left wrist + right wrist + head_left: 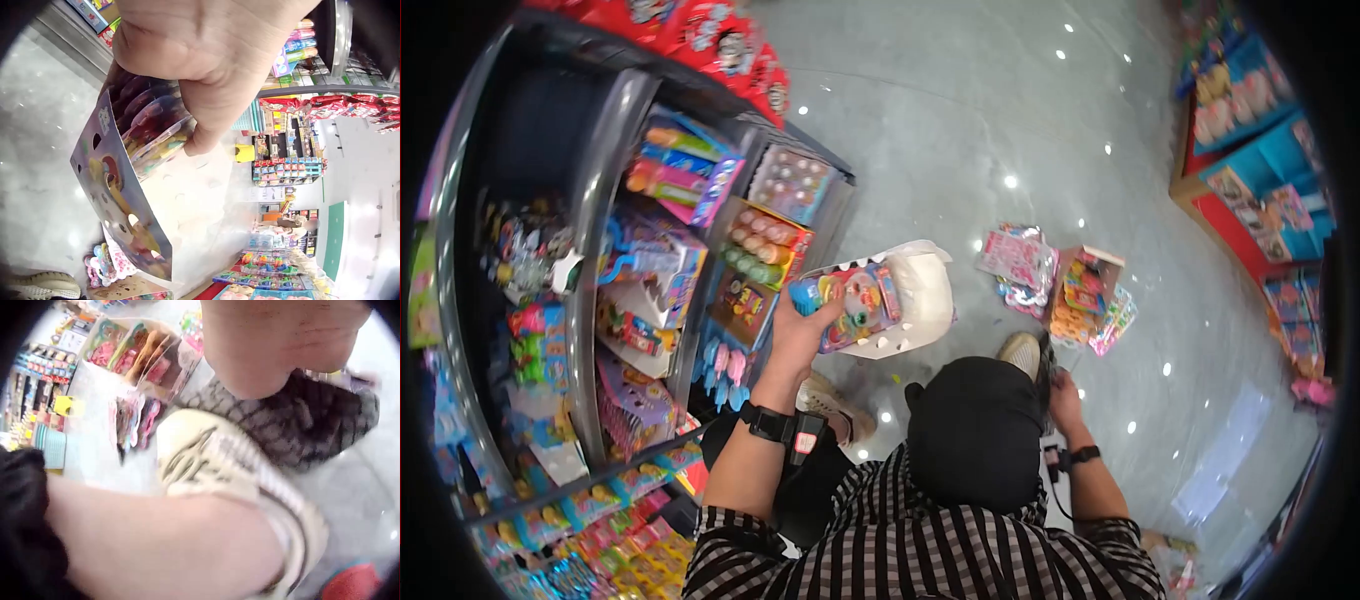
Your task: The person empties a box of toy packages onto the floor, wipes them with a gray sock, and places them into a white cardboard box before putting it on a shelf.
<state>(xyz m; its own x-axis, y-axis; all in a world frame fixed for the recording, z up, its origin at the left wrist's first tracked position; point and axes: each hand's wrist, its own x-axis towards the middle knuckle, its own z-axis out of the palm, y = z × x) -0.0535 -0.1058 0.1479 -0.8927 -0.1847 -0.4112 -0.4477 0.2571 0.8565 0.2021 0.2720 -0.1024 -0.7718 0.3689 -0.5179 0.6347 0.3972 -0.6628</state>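
In the head view my left hand [800, 328] grips an open card display box [937, 295] by its near end. Colourful flat toy packs [868, 300] fill that end, while the white inside shows bare at the other. The left wrist view shows my thumb over the clear plastic packs [150, 122], beside a printed side panel [122, 200] with a cartoon figure. Low by my shoe [212, 450], my right hand [1065, 402] holds a dark piece with a net-like pattern [250, 422]. Its kind cannot be told, and the fingertips are mostly hidden.
Shelves [590, 250] packed with toys and sweets stand close on the left. On the floor ahead lie a stack of pink packs [1017, 258] and an open carton [1090, 290] of orange and red packs. Another display stand [1250, 200] rises at the right.
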